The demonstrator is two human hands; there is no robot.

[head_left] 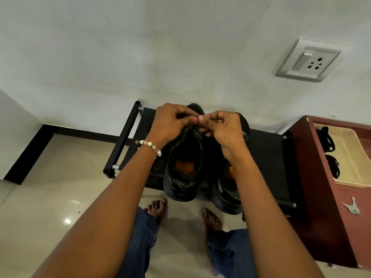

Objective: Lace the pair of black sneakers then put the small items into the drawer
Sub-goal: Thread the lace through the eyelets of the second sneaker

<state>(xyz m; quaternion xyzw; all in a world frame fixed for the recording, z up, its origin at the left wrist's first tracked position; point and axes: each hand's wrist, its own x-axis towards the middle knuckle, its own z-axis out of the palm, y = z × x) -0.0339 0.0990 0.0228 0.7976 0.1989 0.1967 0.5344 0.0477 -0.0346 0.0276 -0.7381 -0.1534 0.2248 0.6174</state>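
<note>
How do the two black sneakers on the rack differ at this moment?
The left sneaker is in plain view, its opening and orange insole exposed; the right sneaker is mostly hidden under the right forearm. Both hands, the left hand and the right hand, work with curled fingers at the front of the left sneaker; neither hand touches the right sneaker. Both are black, have orange inside, and sit side by side on the black rack, heels toward the person.
</note>
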